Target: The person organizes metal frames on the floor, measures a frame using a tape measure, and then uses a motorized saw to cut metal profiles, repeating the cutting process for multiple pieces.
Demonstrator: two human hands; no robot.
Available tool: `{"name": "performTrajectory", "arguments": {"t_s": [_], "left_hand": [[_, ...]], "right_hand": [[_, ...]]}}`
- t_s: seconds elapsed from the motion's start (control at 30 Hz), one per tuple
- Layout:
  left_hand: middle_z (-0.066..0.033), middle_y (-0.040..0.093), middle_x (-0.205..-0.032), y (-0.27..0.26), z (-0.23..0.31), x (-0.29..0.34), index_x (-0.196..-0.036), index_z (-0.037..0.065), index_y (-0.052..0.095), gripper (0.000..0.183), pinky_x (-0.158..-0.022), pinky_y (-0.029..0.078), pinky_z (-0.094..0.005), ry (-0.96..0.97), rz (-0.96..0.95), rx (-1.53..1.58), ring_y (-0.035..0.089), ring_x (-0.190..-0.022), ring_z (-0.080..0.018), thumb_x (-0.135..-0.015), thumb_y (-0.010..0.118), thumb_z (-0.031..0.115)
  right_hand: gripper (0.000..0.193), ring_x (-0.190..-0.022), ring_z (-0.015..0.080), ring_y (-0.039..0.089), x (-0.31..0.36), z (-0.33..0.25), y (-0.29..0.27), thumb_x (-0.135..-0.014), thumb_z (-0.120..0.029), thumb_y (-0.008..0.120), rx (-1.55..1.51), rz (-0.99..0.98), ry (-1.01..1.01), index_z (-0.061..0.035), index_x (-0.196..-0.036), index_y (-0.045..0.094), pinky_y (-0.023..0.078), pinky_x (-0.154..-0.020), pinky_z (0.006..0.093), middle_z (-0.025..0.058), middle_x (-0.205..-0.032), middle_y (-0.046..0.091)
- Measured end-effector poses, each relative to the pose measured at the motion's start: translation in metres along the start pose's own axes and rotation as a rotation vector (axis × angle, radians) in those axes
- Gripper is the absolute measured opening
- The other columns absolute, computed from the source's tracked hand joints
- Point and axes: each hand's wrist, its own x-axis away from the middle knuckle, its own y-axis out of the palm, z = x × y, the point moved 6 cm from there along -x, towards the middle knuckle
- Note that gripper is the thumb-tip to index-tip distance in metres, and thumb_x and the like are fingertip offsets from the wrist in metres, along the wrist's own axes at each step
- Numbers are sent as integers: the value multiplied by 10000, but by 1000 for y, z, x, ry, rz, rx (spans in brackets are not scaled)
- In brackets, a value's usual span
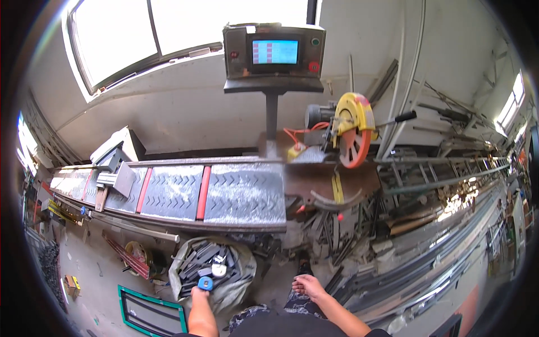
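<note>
My left hand [199, 292] is closed around a blue tape measure [205, 283], held over the near side of a big pale woven sack [245, 283]. Dark grey profile offcuts [208, 255] fill that sack, and a rounded white thing [219, 270] shows among them, its kind unclear. My right hand [309, 286] hangs loosely in front of my leg, fingers slightly bent and apart, with nothing visible in it. Beyond the hands stands a cut-off saw [355, 126] with a yellow guard and an orange disc, above a brown saw table [314, 185].
A long roller bench [244, 194] with grey chevron plates and red rollers runs left from the saw. Behind it stands a control panel [275, 51] with a lit screen. Long metal profiles [426, 255] lie on the right. A green frame [151, 312] rests on the floor at left.
</note>
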Motion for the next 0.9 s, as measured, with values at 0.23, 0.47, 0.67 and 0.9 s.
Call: {"name": "performTrajectory", "arguments": {"t_s": [0.23,0.47,0.67,0.9], "left_hand": [[-172,663,-1045,30,-23,86,-994,-43,649,307,-748,522,-462,449,551,-582,636,-880,-340,-813,519,168],[-49,435,-584,108,-139,118,-688,89,477,100,-377,328,-362,451,-26,-396,412,-448,-183,-775,521,109],[-37,445,-624,55,-200,142,-799,92,498,41,-443,403,-331,67,110,-488,450,-508,-178,-835,500,113],[-59,503,-674,37,-170,129,-830,74,522,55,-467,439,-346,-32,153,-432,502,-538,-198,-850,497,118]], "right_hand": [[138,-734,137,630,-86,-247,3,-930,-142,549,290,-149,-363,-31,-997,597,523,-641,260,71,-866,651],[251,-791,340,595,-45,-562,141,-849,-185,593,910,233,-1706,-59,-1065,621,477,-700,419,139,-849,625],[498,-617,273,564,-43,-676,221,-834,-197,623,1183,630,-2024,-138,-1314,505,470,-561,394,85,-678,564],[525,-581,233,555,-75,-688,225,-810,-203,620,1232,830,-2002,-115,-1314,504,471,-517,388,50,-654,547]]}}
